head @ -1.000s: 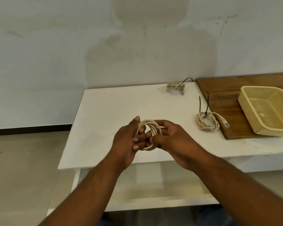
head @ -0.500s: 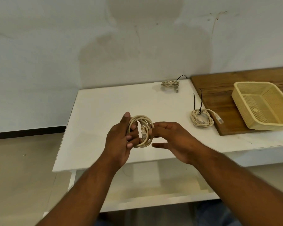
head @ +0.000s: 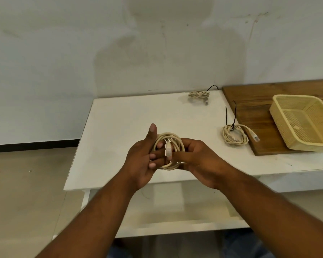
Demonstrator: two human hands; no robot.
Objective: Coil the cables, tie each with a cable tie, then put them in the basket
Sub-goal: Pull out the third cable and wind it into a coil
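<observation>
Your R hand [head: 199, 161] has closed back onto the coiled cable [head: 168, 135] since 0.5 s ago, fingers curled on its right side by the plug [head: 168, 150]. L hand [head: 144, 161] grips the left side, fingers thru the loop, thumb up. Coil's above the white table [head: 119, 123]; basket [head: 309, 146] is well apart, on the right.

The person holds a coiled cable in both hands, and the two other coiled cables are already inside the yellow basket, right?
Not quite. The head view shows the near coil and the far coil lying on the table, outside the yellow basket. The left hand and right hand do hold a coiled cable.
</observation>
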